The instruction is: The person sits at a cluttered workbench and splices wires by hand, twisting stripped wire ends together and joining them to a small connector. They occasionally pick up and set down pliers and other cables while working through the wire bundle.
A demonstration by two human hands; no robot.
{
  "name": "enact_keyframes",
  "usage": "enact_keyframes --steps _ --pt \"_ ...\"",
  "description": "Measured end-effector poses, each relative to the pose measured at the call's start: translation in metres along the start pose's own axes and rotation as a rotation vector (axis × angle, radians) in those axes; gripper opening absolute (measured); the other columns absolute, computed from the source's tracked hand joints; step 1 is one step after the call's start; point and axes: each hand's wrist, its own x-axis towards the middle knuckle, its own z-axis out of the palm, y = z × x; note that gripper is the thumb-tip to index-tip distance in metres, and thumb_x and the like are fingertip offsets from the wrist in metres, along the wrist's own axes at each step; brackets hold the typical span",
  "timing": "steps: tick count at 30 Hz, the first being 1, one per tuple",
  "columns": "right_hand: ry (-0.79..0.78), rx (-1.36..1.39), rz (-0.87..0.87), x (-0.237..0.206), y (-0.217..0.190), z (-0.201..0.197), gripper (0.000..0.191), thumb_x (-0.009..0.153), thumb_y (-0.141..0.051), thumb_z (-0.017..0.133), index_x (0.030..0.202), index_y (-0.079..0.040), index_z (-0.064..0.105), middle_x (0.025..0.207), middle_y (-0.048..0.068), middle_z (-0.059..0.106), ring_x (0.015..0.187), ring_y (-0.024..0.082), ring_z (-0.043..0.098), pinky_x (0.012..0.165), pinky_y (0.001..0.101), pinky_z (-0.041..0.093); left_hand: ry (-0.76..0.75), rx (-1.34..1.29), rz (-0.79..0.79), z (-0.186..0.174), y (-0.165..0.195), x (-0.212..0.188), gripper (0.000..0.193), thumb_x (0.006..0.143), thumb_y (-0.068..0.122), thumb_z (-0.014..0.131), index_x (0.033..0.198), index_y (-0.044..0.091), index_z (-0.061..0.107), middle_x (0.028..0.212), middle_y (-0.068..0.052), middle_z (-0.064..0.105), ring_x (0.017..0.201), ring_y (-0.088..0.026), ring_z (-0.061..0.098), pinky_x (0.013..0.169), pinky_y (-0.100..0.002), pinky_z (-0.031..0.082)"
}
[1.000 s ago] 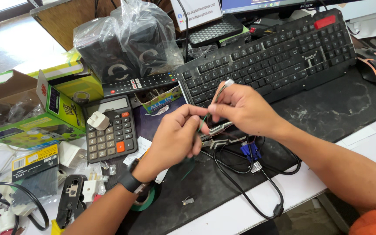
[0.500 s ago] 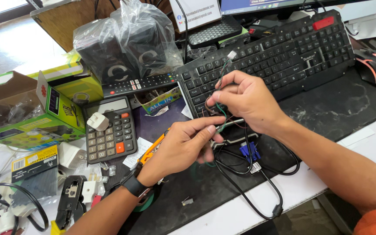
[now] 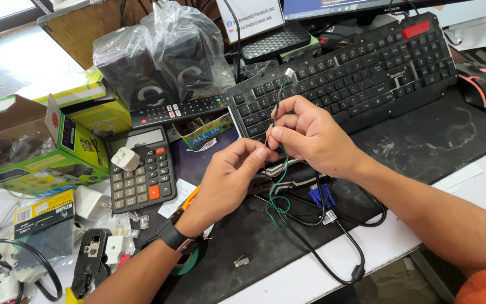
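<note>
a cluttered work surface (image 3: 423, 146) seen from above, described left to right. at the far left lie green and yellow cardboard boxes (image 3: 35, 163), with black cables and white plugs below them near the edge. next comes a black calculator (image 3: 142, 169) with a small white plug adapter (image 3: 125, 159) resting on its upper keys. behind it stand two black speakers wrapped in clear plastic (image 3: 161, 62), and a slim remote control (image 3: 178, 111) lies in front of them.

in the middle, both hands meet over the dark mat. the left hand (image 3: 229, 177), a black watch on its wrist, is closed with thumb and fingertips pinching a thin green wire (image 3: 279, 186). the right hand (image 3: 310, 138) touches it from the right, also closed, pinching the same wire just above. the wire's long axis runs nearly upright between them: it rises past the right hand's fingers to a small white connector (image 3: 289, 73) over the keyboard, and below the hands it drops into loose loops. so the connector end lies up and away from both hands, nearer the right one.

under the hands lie a black cable with a blue plug (image 3: 322, 197). a wide black keyboard (image 3: 367, 73) stretches to the right, and a black mouse with red lines (image 3: 482, 84) sits at the far right.
</note>
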Motion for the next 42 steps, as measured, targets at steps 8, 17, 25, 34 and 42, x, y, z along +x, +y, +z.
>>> enact_keyframes --steps 8,17,25,34,42 --pt "-0.039 -0.020 -0.014 -0.003 -0.001 0.001 0.022 0.102 -0.008 0.060 0.120 -0.005 0.047 0.090 0.006 0.067 0.063 0.003 0.046 0.051 0.0200 0.034 -0.090 -0.600 -0.135 -0.004 -0.001 -0.002 0.017 0.108 0.018 0.048 0.107 0.003 0.057 0.103 -0.004 0.065 0.100 -0.015 0.067 0.089 -0.033 0.054" --pt "0.052 -0.093 -0.046 -0.002 -0.008 -0.001 0.021 0.102 -0.008 0.060 0.121 -0.003 0.054 0.090 0.004 0.067 0.062 0.001 0.046 0.052 0.0186 0.035 -0.216 -0.640 -0.293 -0.010 0.012 -0.006 0.018 0.111 0.021 0.047 0.110 0.005 0.056 0.070 -0.001 0.054 0.046 -0.006 0.043 0.045 -0.025 0.041" --pt "0.185 -0.182 -0.106 0.003 -0.010 -0.007 0.019 0.101 -0.005 0.060 0.119 -0.003 0.054 0.089 0.004 0.066 0.061 0.001 0.046 0.051 0.0186 0.035 -0.392 -0.486 -0.590 -0.021 0.023 0.000 0.034 0.112 0.029 0.038 0.115 0.000 0.055 0.075 -0.011 0.066 0.040 -0.008 0.047 0.039 -0.027 0.048" --pt "0.253 -0.601 -0.417 0.005 -0.003 -0.011 0.017 0.107 -0.003 0.059 0.122 0.001 0.055 0.098 0.007 0.071 0.087 0.006 0.066 0.073 0.0208 0.053 -0.638 -0.447 -0.687 -0.028 0.028 0.000 0.057 0.112 0.048 0.028 0.129 -0.003 0.048 0.097 -0.025 0.070 0.067 -0.034 0.075 0.046 -0.034 0.058" --pt "0.363 -0.823 -0.423 0.010 -0.010 -0.020 0.017 0.105 -0.002 0.062 0.120 0.001 0.056 0.090 0.008 0.074 0.077 0.011 0.070 0.065 0.0263 0.054 -0.605 -0.010 -0.783 -0.017 0.045 -0.005 0.079 0.096 0.067 0.026 0.145 0.005 0.035 0.110 -0.028 0.067 0.077 -0.036 0.078 0.057 -0.044 0.066"
